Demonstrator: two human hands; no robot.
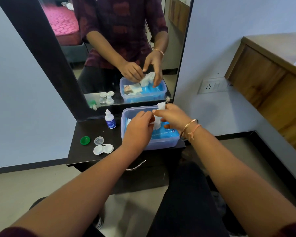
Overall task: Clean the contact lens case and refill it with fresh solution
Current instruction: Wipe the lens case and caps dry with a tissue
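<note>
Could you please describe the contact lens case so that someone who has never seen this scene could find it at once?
Find the dark table below the mirror and look at its left part, beside the clear plastic box. The contact lens case lies nearest the front edge. It is white with two joined round wells, unlike the single green cap and clear cap behind it.

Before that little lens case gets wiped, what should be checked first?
1. Wipe pinched by left hand and right hand: ok.
2. Wipe free of the blue pack: cannot tell.
3. Lens case lying uncapped: ok.
4. Green cap and clear cap set beside it: ok.
5. Case wells empty: cannot tell.
6. Solution bottle upright, capped: ok.
</note>
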